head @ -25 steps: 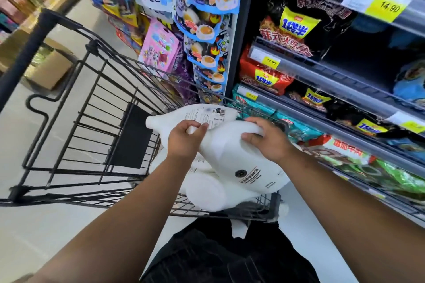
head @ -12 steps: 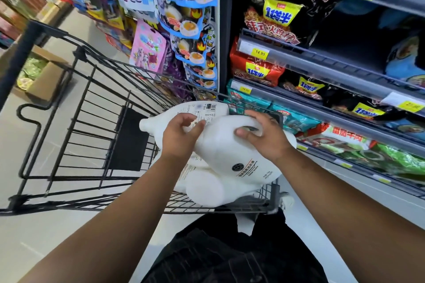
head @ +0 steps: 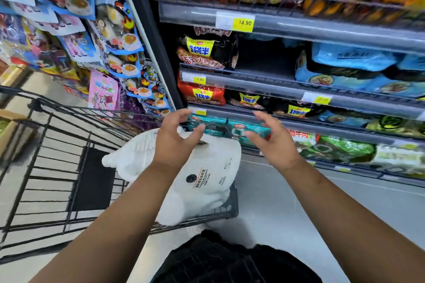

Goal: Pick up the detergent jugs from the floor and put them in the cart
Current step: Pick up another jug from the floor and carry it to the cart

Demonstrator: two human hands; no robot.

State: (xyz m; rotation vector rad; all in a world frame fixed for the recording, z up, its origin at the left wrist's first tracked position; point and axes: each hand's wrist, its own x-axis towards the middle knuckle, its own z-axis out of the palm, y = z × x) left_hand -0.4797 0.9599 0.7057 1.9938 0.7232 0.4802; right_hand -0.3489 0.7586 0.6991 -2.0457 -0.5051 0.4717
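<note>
Status: detergent jugs [head: 207,181] lying stacked in cart [head: 57,167], near corner; left hand [head: 174,142] hovering over stack, right hand [head: 273,142] at 2 o'clock of it, both spread, gripping nothing. Advised: confirming stack sitting stable before leaving.

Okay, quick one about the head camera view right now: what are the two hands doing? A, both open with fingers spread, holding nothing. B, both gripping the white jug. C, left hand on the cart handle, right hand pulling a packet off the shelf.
A: the left hand and right hand both show spread fingers curled round nothing, while the white jug lies on its side in the cart.
</note>
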